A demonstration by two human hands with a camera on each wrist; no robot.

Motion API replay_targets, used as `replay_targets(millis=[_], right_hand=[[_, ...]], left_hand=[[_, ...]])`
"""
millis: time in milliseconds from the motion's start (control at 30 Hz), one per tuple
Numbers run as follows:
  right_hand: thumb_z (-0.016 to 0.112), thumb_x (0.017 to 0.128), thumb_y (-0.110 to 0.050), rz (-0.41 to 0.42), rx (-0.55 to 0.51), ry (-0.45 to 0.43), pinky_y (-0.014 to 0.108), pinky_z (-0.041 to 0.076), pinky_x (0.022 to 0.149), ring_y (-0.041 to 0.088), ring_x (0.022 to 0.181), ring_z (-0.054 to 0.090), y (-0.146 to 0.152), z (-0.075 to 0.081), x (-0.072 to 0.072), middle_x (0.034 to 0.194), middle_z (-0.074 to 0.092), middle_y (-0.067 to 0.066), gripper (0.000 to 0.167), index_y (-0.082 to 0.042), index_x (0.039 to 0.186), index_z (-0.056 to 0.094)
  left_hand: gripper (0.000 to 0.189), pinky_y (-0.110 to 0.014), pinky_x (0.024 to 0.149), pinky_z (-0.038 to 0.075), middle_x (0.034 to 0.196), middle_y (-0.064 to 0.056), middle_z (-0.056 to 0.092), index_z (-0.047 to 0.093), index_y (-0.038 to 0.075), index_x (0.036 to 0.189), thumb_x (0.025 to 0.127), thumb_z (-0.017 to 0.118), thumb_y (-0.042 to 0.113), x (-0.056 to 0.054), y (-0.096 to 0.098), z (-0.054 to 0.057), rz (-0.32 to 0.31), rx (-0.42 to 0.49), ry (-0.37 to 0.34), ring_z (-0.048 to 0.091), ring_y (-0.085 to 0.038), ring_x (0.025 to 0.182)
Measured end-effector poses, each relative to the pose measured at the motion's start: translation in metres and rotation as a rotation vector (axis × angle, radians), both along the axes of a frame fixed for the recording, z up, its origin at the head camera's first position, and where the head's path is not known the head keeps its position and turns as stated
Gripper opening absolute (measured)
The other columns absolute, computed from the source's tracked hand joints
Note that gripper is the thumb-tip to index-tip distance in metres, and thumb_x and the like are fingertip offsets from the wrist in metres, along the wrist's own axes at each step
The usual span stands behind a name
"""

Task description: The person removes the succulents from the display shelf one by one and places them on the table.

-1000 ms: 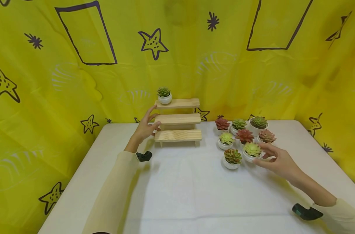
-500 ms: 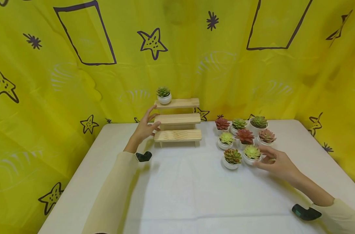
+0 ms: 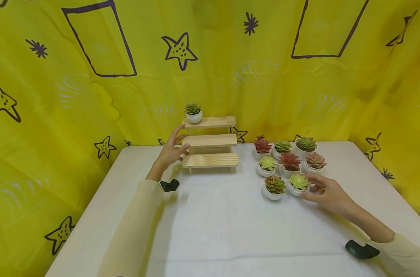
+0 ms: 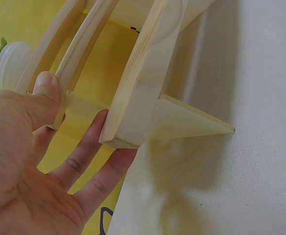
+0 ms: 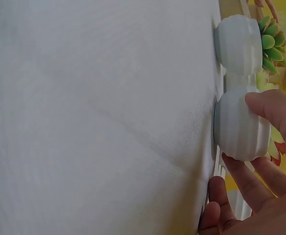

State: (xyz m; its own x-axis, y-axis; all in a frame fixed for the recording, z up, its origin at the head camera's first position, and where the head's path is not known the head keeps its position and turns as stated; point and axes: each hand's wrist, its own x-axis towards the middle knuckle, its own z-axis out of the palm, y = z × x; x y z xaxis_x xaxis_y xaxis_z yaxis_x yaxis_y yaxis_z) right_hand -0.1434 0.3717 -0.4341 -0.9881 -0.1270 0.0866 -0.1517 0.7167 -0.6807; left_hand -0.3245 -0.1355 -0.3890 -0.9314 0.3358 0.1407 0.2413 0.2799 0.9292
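Observation:
A three-step wooden display stand (image 3: 210, 141) stands at the back of the table. My left hand (image 3: 169, 154) holds its left end; in the left wrist view the thumb lies by the middle step and fingertips touch the front step. One green succulent (image 3: 193, 112) in a white pot sits on the top step's left end. At the right, my right hand (image 3: 329, 194) grips a yellow-green potted succulent (image 3: 299, 182), thumb on one side of its white ribbed pot (image 5: 241, 125), fingers on the other. The pot's base appears to rest on the tablecloth.
Several other potted succulents cluster behind and left of the right hand, including a red one (image 3: 289, 161), a pink one (image 3: 315, 162) and a red-green one (image 3: 275, 187). White cloth (image 3: 210, 227) covers the table. A yellow patterned curtain (image 3: 217, 84) hangs behind.
The yellow-green succulent and the right hand have shifted very slightly toward the front of the table, and the fingers stay at the pot. The left hand has kept its place on the stand.

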Motion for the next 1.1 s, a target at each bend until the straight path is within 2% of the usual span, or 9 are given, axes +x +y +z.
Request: replay_targets(millis=[100,333,533,900,1100], right_hand=[[0.083,0.089,-0.023,0.007,0.002,-0.005,0.025,0.051,0.072,0.025,0.101,0.06,0.0,0.0,0.0,0.124,0.064,0.025,0.069,0.006,0.143,0.052],[0.082,0.089,-0.023,0.006,-0.003,-0.009,0.025,0.051,0.073,0.02,0.099,0.06,-0.001,0.002,0.001,0.127,0.063,0.026,0.068,0.005,0.144,0.052],[0.082,0.09,-0.023,0.016,-0.006,-0.013,0.025,0.052,0.074,0.029,0.104,0.061,0.0,0.002,0.0,0.129,0.062,0.027,0.068,0.006,0.144,0.05],[0.081,0.091,-0.021,0.055,-0.024,-0.046,0.024,0.053,0.077,0.036,0.11,0.062,0.002,0.005,-0.002,0.128,0.063,0.031,0.069,0.006,0.144,0.047],[0.08,0.092,-0.021,0.116,-0.031,-0.056,0.025,0.055,0.08,0.041,0.111,0.063,0.004,0.014,0.0,0.133,0.058,0.032,0.073,0.003,0.149,0.041]], left_hand=[[0.074,-0.041,0.068,0.059,0.163,-0.012,0.037,0.02,0.046,0.162,0.106,0.06,0.018,0.0,0.0,0.0,0.0,0.006,0.003,0.069,-0.045,0.102],[0.075,-0.043,0.068,0.059,0.163,-0.014,0.035,0.018,0.044,0.163,0.106,0.059,0.016,0.0,0.0,0.0,-0.008,0.008,0.011,0.07,-0.043,0.099],[0.074,-0.044,0.069,0.059,0.164,-0.014,0.034,0.02,0.046,0.161,0.106,0.06,0.017,0.001,0.0,0.001,-0.004,0.007,0.002,0.071,-0.039,0.097],[0.074,-0.043,0.069,0.059,0.164,-0.015,0.034,0.02,0.046,0.162,0.106,0.059,0.018,0.001,-0.001,0.002,-0.01,0.014,0.013,0.069,-0.046,0.101],[0.074,-0.041,0.068,0.058,0.164,-0.015,0.032,0.019,0.047,0.162,0.106,0.059,0.018,0.0,-0.001,-0.001,-0.015,0.013,0.004,0.068,-0.047,0.104]])
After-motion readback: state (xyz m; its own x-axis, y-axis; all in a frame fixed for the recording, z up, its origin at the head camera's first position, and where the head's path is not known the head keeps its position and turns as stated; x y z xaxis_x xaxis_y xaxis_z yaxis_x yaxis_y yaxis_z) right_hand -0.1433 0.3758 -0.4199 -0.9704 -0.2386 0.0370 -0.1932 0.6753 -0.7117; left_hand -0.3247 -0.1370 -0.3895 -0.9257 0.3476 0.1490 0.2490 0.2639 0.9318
